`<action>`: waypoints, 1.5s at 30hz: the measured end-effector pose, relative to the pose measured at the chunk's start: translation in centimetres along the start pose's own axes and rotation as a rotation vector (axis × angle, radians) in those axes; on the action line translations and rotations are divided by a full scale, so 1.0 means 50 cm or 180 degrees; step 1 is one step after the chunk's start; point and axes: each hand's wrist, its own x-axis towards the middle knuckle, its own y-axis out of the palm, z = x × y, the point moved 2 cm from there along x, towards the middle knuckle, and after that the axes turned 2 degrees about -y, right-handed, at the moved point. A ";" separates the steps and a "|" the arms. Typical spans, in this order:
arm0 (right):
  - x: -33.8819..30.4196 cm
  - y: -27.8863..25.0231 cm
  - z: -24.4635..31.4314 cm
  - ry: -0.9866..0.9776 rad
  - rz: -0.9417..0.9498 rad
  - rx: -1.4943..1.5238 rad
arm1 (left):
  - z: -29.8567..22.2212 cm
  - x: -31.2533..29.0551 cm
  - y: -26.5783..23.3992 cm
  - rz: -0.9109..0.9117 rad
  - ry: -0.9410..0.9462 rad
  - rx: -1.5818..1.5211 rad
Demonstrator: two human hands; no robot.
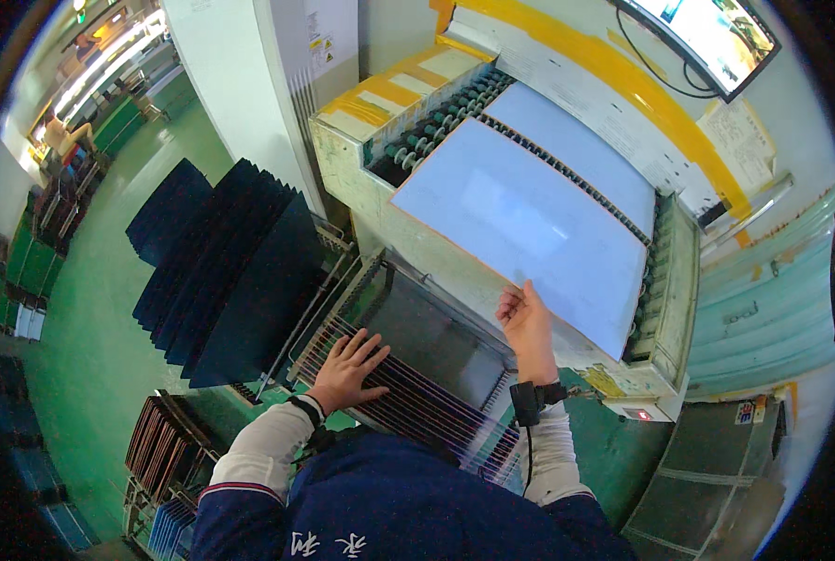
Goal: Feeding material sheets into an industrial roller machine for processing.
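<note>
A large white panel (548, 224) with a thin orange edge lies on the rollers of a conveyor machine, its near edge reaching over the machine's front. My right hand (527, 323) is at the middle of that near edge, fingers curled and the thumb side up against it. The fingertips' exact hold is partly hidden. My left hand (347, 371) is spread flat over a slotted rack (427, 397) in front of me, where several thin panels stand on edge. It grips nothing.
A second white panel (586, 150) lies farther back on the rollers (436, 126). Dark panels (240, 271) stand fanned at the left, above another rack of panels (160, 444). A monitor (717, 37) hangs at the upper right. Dark framed sheets (707, 458) lean at the lower right.
</note>
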 end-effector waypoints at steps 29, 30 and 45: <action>-0.151 -0.136 -0.295 0.0407 0.1348 -0.4721 | 0.010 -0.007 0.026 0.0016 -0.0027 0.0059; -0.159 -0.132 -0.296 0.0401 0.1283 -0.4679 | 0.010 -0.006 0.024 0.0015 -0.0031 0.0049; -0.148 -0.139 -0.310 -0.0458 0.1004 -0.4769 | 0.011 -0.009 0.020 -0.0140 0.0070 -0.0073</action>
